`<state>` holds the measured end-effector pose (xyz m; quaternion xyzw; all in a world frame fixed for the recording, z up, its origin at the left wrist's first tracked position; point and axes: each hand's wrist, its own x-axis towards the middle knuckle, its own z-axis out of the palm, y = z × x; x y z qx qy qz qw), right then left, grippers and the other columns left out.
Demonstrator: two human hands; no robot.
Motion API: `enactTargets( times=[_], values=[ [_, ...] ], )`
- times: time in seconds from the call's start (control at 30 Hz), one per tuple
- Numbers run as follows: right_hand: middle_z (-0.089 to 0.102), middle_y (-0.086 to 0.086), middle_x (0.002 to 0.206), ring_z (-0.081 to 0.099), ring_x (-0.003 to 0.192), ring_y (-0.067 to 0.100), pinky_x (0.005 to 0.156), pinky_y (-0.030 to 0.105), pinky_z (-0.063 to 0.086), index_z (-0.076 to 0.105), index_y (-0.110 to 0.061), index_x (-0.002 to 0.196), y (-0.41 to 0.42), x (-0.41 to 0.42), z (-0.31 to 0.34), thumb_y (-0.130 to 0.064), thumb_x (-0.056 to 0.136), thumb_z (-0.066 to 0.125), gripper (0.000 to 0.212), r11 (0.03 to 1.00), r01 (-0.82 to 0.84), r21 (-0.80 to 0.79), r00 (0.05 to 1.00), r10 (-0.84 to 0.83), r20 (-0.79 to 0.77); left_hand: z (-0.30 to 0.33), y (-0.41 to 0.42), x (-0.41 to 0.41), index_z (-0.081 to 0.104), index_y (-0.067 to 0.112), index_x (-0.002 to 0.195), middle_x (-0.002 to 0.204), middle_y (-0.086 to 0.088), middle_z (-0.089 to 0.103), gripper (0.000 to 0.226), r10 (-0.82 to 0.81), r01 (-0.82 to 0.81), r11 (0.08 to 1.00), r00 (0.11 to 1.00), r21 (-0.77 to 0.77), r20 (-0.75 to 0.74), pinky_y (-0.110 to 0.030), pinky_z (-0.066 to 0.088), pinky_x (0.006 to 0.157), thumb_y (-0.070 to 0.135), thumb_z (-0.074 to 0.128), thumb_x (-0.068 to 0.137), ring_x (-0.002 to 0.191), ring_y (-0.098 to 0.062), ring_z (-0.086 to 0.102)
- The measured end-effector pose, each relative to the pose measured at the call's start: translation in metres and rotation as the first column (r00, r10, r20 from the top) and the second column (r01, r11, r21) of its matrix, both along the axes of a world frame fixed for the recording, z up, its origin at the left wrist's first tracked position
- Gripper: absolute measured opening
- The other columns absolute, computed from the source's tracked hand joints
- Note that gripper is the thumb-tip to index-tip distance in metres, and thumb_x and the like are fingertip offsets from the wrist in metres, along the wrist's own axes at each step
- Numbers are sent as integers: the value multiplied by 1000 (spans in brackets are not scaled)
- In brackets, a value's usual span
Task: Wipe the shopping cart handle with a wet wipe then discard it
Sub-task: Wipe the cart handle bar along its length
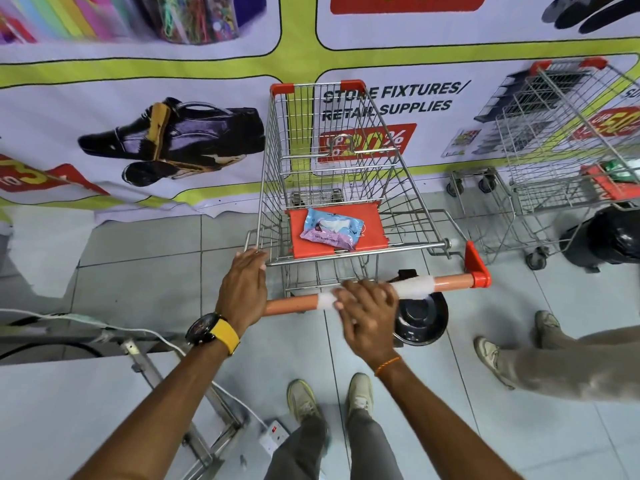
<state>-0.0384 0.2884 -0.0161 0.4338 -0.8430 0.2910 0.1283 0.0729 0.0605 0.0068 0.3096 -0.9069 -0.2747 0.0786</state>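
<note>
The wet wipe (414, 287) lies stretched along the orange cart handle (450, 280), white and thin, showing on both sides of the right hand (367, 306), with a small bit poking out at the hand's left edge and a longer run toward the red end cap (479, 271). The right hand presses down on the handle's middle, palm down, fingers (360, 289) curled over the bar and pinning the wipe against it; it is closed on the wipe rather than spread. The left hand (244, 289) sits at the handle's left end, fingers reaching onto the wire frame of the cart (277, 174), apparently bracing it; how tightly it holds I cannot tell, since its fingertips are hidden behind the hand. Wiping looks under way, with the left stretch of orange bar seemingly not yet covered. The cart stands on wheels, so a hard sideways stroke could roll it if the left hand eases off. The wipe is spread long and loose, so it could bunch or slip off the bar. The pack of wipes (330, 228) rests on the red child seat flap (370, 220). 1 black bin (420, 320) stands just below the handle, near for discarding.
</note>
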Motion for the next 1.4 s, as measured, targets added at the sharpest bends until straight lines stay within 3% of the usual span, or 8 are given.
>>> enactTargets(
  times=[0.23,0.43,0.63,0.83,0.97,1.07,1.2,1.4],
  values=[
    [72,-4,117,66,104,26,95,46,40,72,-30,117,-63,62,-4,-32,93,66,25,995,-95,42,995,96,-27,-2,-3,1,58,7,128,134,-16,59,36,-6,6,1000,1000,-3,-20,-37,25,117,5,41,97,133,-29,45],
    [73,-2,114,65,99,25,93,43,42,71,-31,118,-54,48,-4,-33,94,66,25,993,-104,59,987,110,-113,-3,-9,5,58,9,128,136,-15,58,36,-51,50,998,999,-26,-17,-35,28,115,3,43,96,132,-29,47],
    [75,1,109,64,102,27,96,45,38,76,-27,112,9,-13,-7,-31,90,68,24,999,-4,35,993,8,-119,-3,-9,6,57,8,130,136,-17,57,40,-78,78,996,997,-37,0,-41,29,116,13,36,97,133,-30,46],
    [74,4,99,61,94,31,89,49,39,79,-17,98,72,-79,8,-26,95,55,26,991,133,-10,985,-133,-106,-2,-7,2,57,7,129,136,-17,58,40,-77,77,996,997,-48,-8,-39,28,116,14,35,97,133,-30,46],
    [73,4,92,60,90,32,87,51,39,79,-15,95,80,-91,12,-25,94,54,27,972,221,-80,972,-227,-67,-1,-6,-1,57,7,129,136,-17,57,38,-44,43,998,999,-38,-19,-37,26,116,2,41,95,134,-31,46],
    [74,3,93,62,93,33,94,56,39,79,-17,93,63,-75,7,-27,93,53,28,960,260,-103,964,-264,-34,-1,-6,-2,57,7,130,137,-17,57,38,-20,19,999,1000,-44,-10,-37,27,115,1,42,95,133,-31,46],
    [74,1,107,61,105,31,104,51,34,79,-26,102,12,-17,-4,-31,90,56,26,992,118,-43,993,-119,-18,-2,-11,-2,57,7,129,138,-18,56,39,15,-14,1000,1000,-18,21,-40,30,115,1,43,94,133,-33,45],
    [71,-1,110,64,104,28,98,46,40,73,-28,111,-78,68,0,-32,93,61,22,997,-72,-11,997,72,10,1,-14,-2,55,8,132,139,-16,55,42,-8,8,1000,1000,-13,24,-43,36,111,-1,40,94,134,-31,44]
  ],
)
